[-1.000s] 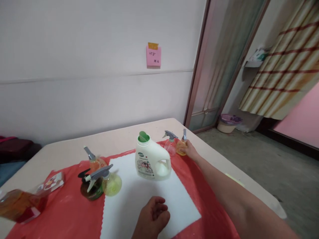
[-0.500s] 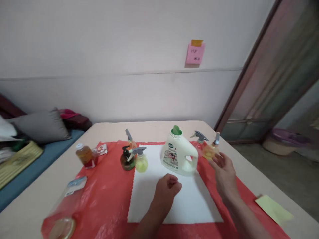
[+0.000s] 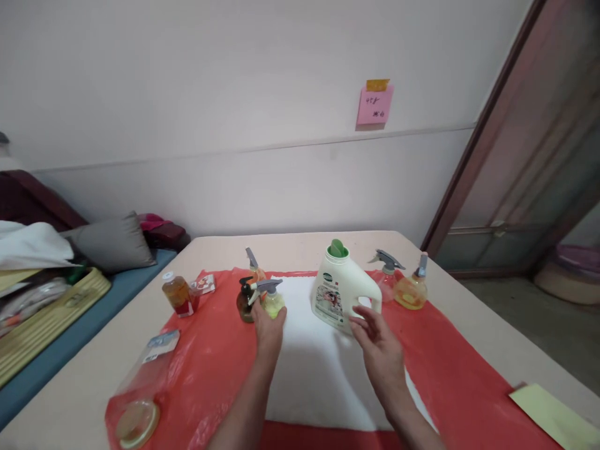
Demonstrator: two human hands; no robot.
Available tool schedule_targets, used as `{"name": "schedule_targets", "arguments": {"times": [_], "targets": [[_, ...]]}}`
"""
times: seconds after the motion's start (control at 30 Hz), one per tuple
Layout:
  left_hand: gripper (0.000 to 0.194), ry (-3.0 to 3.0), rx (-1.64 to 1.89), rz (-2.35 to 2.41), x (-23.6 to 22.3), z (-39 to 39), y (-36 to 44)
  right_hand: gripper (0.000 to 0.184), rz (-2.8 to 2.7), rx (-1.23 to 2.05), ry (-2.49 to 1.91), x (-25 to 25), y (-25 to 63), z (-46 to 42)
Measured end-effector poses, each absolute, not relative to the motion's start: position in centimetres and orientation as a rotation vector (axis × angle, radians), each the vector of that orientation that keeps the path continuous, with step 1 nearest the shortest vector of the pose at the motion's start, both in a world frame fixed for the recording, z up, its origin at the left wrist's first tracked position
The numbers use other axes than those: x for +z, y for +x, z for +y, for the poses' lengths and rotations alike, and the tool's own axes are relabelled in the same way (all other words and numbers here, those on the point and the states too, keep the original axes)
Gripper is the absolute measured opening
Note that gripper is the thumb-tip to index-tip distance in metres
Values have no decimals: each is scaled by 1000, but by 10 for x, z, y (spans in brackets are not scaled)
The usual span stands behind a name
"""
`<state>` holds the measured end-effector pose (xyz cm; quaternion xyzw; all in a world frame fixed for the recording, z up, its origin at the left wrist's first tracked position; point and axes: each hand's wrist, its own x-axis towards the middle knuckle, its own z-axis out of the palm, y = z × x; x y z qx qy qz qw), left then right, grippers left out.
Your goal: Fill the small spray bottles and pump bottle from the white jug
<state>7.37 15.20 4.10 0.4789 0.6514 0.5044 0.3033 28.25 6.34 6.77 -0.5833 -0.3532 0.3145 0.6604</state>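
Note:
My left hand [image 3: 269, 326] is around the lower part of a clear spray bottle [image 3: 275, 301] with yellow-green liquid and a grey trigger head, thumb on its right side. Just left of it stands a dark pump bottle [image 3: 244, 301]. An orange spray bottle [image 3: 257, 273] is partly hidden behind them. My right hand [image 3: 380, 350] is open, fingers apart, in front of the handle of a pale green detergent jug [image 3: 330, 294]. Whether its fingertips touch the jug I cannot tell. A green piece [image 3: 337, 248] sits in the jug's uncapped mouth.
A pink spray bottle [image 3: 387, 281] and a yellow-orange spray bottle [image 3: 411, 292] stand at right. White cloth [image 3: 323, 394] lies on red sheeting [image 3: 206, 356]. At left are an amber-red bottle [image 3: 179, 295] and a clear lidded container [image 3: 140, 381]. Yellow paper [image 3: 553, 412] lies near the right edge.
My left hand has moved left and forward from above the cloth onto the yellow-green spray bottle. My right hand has left the yellow-orange bottle and come left to the jug's handle.

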Motion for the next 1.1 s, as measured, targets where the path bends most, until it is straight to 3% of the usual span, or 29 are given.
{"name": "schedule_targets", "arguments": {"times": [0.1, 0.3, 0.47, 0.57, 0.67, 0.83, 1.0, 1.1], "targets": [[71, 1331, 1314, 1772, 38, 159, 79, 46, -911, 773, -1346, 71, 274, 59], [51, 1495, 1191, 1741, 46, 160, 78, 28, -1137, 823, -1325, 79, 260, 50], [57, 1639, 1095, 1530, 70, 123, 104, 49, -1148, 754, -1271, 83, 256, 50], [49, 1724, 984, 1307, 83, 85, 124, 40, -1175, 746, -1260, 85, 257, 47], [59, 1560, 958, 1257, 84, 57, 137, 30, -1138, 760, -1310, 89, 258, 43], [76, 1588, 1074, 1303, 82, 48, 144, 48, -863, 901, -1204, 94, 265, 43], [46, 1483, 754, 1018, 101, 50, 133, 51, -959, 1076, -1097, 101, 280, 36], [41, 1174, 528, 648, 109, 45, 125, 58, -906, 1377, -921, 108, 283, 26]]}}
